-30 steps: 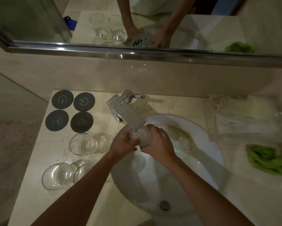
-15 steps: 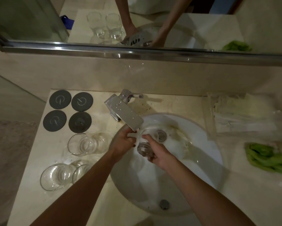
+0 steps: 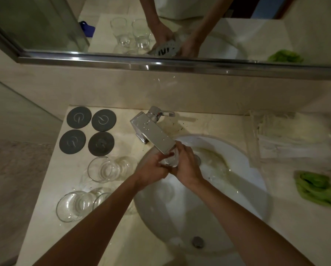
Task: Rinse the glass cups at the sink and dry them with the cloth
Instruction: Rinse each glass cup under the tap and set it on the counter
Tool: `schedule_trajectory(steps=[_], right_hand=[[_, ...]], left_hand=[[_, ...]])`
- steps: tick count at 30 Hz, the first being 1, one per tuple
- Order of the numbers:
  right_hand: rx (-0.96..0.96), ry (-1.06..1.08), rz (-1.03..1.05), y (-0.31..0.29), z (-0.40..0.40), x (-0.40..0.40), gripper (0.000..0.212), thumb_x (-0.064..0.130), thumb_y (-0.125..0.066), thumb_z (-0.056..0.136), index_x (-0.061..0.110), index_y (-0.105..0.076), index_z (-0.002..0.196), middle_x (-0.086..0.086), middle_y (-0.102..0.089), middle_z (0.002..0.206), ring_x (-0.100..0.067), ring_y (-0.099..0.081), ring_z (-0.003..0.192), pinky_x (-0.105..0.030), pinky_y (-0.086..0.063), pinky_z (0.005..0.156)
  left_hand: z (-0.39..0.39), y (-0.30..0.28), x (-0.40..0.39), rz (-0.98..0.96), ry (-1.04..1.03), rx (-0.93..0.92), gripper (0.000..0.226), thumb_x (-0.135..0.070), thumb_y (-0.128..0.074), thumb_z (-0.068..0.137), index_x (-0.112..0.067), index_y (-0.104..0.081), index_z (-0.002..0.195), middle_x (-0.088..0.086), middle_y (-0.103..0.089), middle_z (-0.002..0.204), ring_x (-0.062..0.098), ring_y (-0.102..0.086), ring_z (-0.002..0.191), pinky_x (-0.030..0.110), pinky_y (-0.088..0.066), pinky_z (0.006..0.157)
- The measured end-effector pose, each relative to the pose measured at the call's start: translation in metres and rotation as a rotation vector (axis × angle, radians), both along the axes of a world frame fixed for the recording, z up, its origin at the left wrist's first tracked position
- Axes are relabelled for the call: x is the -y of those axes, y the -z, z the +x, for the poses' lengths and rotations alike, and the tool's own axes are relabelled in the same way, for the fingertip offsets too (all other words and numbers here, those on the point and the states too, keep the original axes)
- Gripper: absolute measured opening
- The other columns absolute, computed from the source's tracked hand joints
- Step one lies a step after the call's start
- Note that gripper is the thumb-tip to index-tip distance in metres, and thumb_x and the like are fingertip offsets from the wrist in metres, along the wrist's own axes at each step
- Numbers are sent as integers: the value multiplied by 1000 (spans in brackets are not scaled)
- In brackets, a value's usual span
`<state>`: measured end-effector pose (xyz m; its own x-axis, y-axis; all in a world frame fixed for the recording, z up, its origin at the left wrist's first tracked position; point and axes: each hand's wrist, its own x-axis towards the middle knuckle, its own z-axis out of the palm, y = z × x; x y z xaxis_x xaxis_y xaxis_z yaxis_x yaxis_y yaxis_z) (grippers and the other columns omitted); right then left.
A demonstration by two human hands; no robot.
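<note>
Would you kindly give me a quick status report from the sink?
Both hands, left hand and right hand, gripping one glass cup under the faucet. Green cloth untouched, right. Nothing blocking.

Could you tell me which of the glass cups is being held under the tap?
The cup between both hands, over the sink; the other cups rest on the counter left of it.

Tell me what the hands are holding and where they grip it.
Both hands hold one glass cup under the faucet: the left hand and the right hand wrap its sides.
</note>
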<state>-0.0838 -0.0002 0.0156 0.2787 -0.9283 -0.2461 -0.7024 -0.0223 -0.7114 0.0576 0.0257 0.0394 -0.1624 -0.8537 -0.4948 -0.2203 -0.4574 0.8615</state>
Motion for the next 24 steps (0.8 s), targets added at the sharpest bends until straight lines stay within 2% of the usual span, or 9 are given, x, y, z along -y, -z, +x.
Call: schedule_trajectory(steps=[3, 5, 8, 10, 12, 14, 18, 20, 24], right_hand=[[-32, -63, 8, -2, -4, 5, 84, 15, -83, 77, 22, -38, 148, -4, -48, 137, -18, -50, 127, -23, -43, 101], [-114, -128, 0, -6, -7, 9, 89, 16, -82, 79, 21, -32, 152, -3, -43, 143, -16, -45, 133, -15, -31, 95], [-177, -235, -73, -9, -11, 16, 86, 15, -82, 77, 14, -37, 150, -4, -47, 143, -17, -39, 136, -19, -37, 101], [-192, -278, -101, -8, -13, 18, 81, 16, -82, 75, 15, -42, 145, -1, -51, 139, -16, -39, 133, -24, -46, 100], [-185, -285, -84, -5, -14, 20, 82, 16, -83, 72, 19, -43, 144, 1, -52, 138, -16, -40, 132, -28, -50, 96], [-178, -251, -63, -4, -15, 22, 88, 17, -86, 69, 21, -41, 145, 0, -51, 139, -15, -40, 133, -35, -53, 96], [-149, -216, -45, -4, -13, 22, 80, 5, -77, 78, 15, -39, 147, -9, -46, 140, -23, -46, 129, -39, -52, 97], [-158, -223, -51, -5, -14, 24, 77, 3, -74, 79, 14, -39, 147, -10, -45, 140, -26, -44, 130, -44, -50, 96], [-194, -302, 10, -5, -20, 29, 89, 14, -83, 74, 23, -35, 149, -4, -44, 144, -19, -39, 136, -45, -53, 95]], left_hand=[[-4, -5, -3, 9, 137, 32, 79, 25, -46, 77, -20, -46, 142, -12, -61, 115, 3, -63, 69, 15, -45, 52], [-4, -6, -6, -31, 218, 135, 71, 21, -48, 79, -14, -49, 141, -5, -62, 121, 16, -65, 79, 15, -49, 64], [7, 1, -7, -198, 570, 653, 71, 6, -50, 83, -20, -39, 149, 4, -31, 158, 28, -41, 137, 29, -40, 105], [15, 1, -7, -357, 813, 1094, 72, -4, -51, 89, -24, -25, 154, 3, -15, 163, 32, -29, 140, 41, -38, 108], [17, 1, -6, -402, 856, 1219, 72, -9, -50, 92, -23, -18, 155, 5, -15, 163, 32, -29, 139, 43, -38, 107], [9, 2, -6, -297, 713, 1046, 82, -5, -50, 90, -30, -10, 157, 2, -12, 164, 32, -32, 139, 41, -41, 106], [-23, -9, -7, 153, 67, -115, 99, 12, -54, 87, -36, -2, 156, 0, -34, 140, 31, -73, 90, 32, -58, 70], [-30, -7, -9, 166, 32, -185, 90, 10, -54, 87, -27, -12, 157, 2, -39, 142, 31, -74, 81, 30, -57, 67], [-1, 14, -8, -315, 574, 800, 60, -6, -57, 86, -26, -50, 142, -6, -40, 154, 27, -63, 114, 36, -49, 94]])
